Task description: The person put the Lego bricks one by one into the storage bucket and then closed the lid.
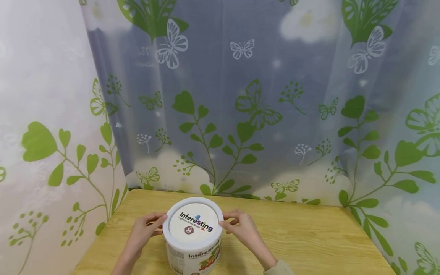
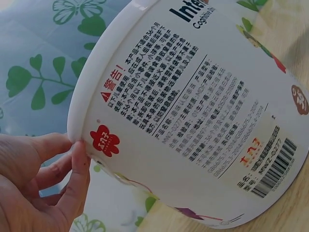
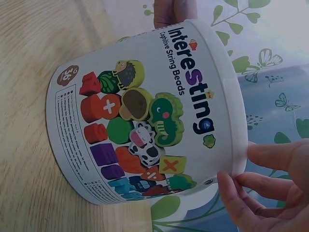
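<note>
A round white tub (image 1: 182, 256) printed "Interesting Cognitive String Beads" stands upright on the table near its front. Its pale-rimmed lid (image 1: 193, 223) sits on top. From the left side, my left hand (image 1: 142, 231) pinches the lid's rim, thumb at the upper edge and fingers curled below it, as the left wrist view shows. Opposite it, my right hand (image 1: 242, 229) pinches the rim in the same way. Colourful pictured beads cover the tub's front (image 3: 130, 125), and small printed text with a barcode (image 2: 268, 169) fills another side. What is inside the tub is hidden.
The light wooden table (image 1: 302, 236) extends to both sides of the tub and behind it. Curtains (image 1: 220, 95) with green leaves and butterflies hang along the back and both sides, close to the table's edges.
</note>
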A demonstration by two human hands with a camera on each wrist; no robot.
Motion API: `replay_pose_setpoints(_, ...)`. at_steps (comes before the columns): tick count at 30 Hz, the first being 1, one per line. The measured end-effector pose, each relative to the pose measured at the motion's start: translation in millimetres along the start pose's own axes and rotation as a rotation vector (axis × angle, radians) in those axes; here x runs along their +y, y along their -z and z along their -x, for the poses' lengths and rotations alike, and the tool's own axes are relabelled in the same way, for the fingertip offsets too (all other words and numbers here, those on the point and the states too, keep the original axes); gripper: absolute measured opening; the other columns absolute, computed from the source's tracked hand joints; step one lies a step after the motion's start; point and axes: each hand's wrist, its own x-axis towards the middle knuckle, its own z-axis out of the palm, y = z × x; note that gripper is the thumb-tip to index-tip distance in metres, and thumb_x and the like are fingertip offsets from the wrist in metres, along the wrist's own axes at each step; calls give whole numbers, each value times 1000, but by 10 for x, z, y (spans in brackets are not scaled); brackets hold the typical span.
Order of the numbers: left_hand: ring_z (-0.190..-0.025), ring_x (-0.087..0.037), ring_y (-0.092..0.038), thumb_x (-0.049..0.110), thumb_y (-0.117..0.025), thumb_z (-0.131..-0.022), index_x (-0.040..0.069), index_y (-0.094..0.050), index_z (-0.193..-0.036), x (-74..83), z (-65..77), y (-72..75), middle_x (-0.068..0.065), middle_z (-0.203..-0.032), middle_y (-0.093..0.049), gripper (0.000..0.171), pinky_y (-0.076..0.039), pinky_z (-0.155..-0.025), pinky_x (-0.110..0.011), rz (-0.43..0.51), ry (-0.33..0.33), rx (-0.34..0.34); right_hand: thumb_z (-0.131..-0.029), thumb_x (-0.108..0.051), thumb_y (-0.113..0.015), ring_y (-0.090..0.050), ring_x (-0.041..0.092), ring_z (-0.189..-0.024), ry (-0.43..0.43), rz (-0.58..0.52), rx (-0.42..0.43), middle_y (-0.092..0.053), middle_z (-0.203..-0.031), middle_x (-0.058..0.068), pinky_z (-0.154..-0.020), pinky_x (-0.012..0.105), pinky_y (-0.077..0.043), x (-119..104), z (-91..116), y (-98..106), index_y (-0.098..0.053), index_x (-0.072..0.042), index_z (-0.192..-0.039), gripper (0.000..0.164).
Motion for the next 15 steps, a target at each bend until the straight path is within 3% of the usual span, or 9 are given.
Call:
replay_pose_setpoints(4,-91,-17,-67,18,-67,-100,-9,-69,-120,16,10,19,-14,-111,-70,34,-61,-75,-28,-9,-6,-23,-90,-15,-78,-68,17,-73,13,33,0,-66,-107,17,-58,24,-57,24,4,-9,-75,5,-114,31)
replay_pose_setpoints(15,-92,-17,-67,21,-67,-100,-8,-69,-121,31,0,29,-15,-114,-69,36,-61,-75,-28,-26,3,-26,-92,-15,-76,-71,24,-78,59,33,-7,-65,-107,19,-62,22,-59,56,8,-23,-71,9,-118,35)
